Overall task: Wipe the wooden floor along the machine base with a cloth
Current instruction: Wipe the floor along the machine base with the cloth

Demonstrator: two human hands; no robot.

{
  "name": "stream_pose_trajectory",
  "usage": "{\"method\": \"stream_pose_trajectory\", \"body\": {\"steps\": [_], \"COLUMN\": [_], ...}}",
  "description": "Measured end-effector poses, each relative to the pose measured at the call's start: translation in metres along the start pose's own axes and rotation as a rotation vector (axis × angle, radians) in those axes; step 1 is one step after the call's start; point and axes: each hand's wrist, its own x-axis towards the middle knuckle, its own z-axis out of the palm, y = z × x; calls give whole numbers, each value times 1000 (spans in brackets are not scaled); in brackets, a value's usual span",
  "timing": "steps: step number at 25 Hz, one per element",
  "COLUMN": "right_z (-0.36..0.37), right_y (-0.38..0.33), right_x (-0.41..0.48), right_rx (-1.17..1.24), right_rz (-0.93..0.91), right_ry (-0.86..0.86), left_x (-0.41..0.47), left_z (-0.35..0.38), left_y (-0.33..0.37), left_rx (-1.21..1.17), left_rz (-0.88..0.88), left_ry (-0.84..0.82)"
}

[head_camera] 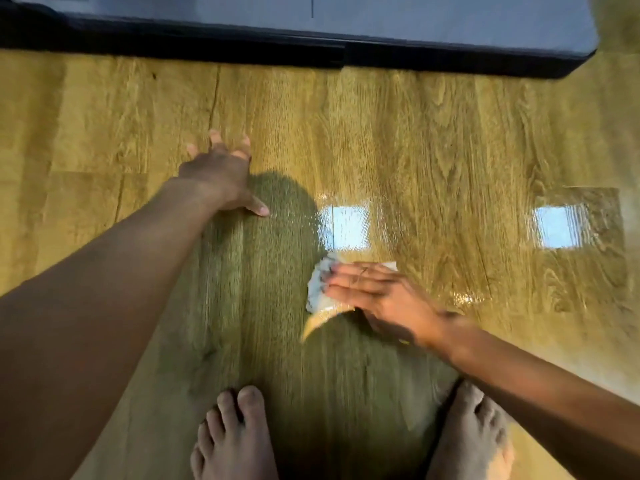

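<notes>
Bare feet (235, 438), then left hand (221, 174) splayed flat on wooden floor (450, 133), right hand (374, 292) straight-fingered atop white cloth (317, 289).

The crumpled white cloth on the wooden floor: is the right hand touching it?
Touching. The head view shows the right hand lying flat, fingers straight, on the crumpled white cloth on the yellow-brown wooden floor.

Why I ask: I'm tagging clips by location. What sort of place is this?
Probably an indoor room, perhaps a home or gym. A glossy wood-plank floor shows bright rectangular reflections, a dark machine base runs along its far side, and the person's bare feet stand on it.
</notes>
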Motion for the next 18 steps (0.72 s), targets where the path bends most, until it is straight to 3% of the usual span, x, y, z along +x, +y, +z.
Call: {"method": "stream_pose_trajectory", "body": {"steps": [4, 6, 9, 11, 15, 16, 18], "right_z": [-12, 2, 9, -7, -17, -13, -4], "right_y": [42, 20, -3, 23, 58, 49, 26], "right_x": [54, 44, 22, 46, 96, 93, 73], "right_rx": [1, -10, -12, 25, 38, 41, 28], "right_rz": [375, 293, -45, 26, 396, 396, 207], "right_ry": [86, 75, 44, -17, 48, 41, -46], "left_x": [4, 7, 8, 9, 9, 8, 6], "left_z": [-7, -4, 2, 1, -3, -3, 0], "left_y": [-5, -9, -11, -8, -7, -7, -7], "left_rx": [46, 76, 105, 108, 123, 131, 143], "left_rz": [34, 52, 78, 83, 82, 90, 106], "left_ry": [-44, -40, -31, -42, -43, -40, -28]}}
